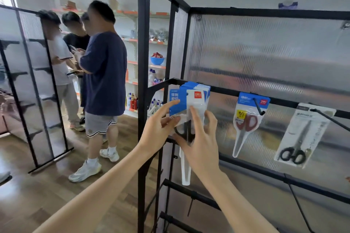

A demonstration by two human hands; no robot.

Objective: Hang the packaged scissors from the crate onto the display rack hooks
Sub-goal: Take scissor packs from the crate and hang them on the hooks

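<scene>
Two hands reach up from the bottom of the frame to the middle, where a thick bunch of scissors packs (196, 98) hangs on a hook at the left end of the black display rack (265, 13). The right hand (200, 138) is nearer to us and lies flat on the front pack, fingers straight and a bit spread, pointing up. The left hand (161, 125) comes in from the left side, and its fingers and thumb pinch the edge of the front pack. The pack hangs long way up and down, with its white tip low under the hands and its blue card top above the fingertips. I think the next move is to push the pack's hole onto the hook, which is hidden behind the cards. Farther right hang a red-handled pair (248, 119) and a black-handled pair (301, 136), each on its own hook. The crate is not in view.
</scene>
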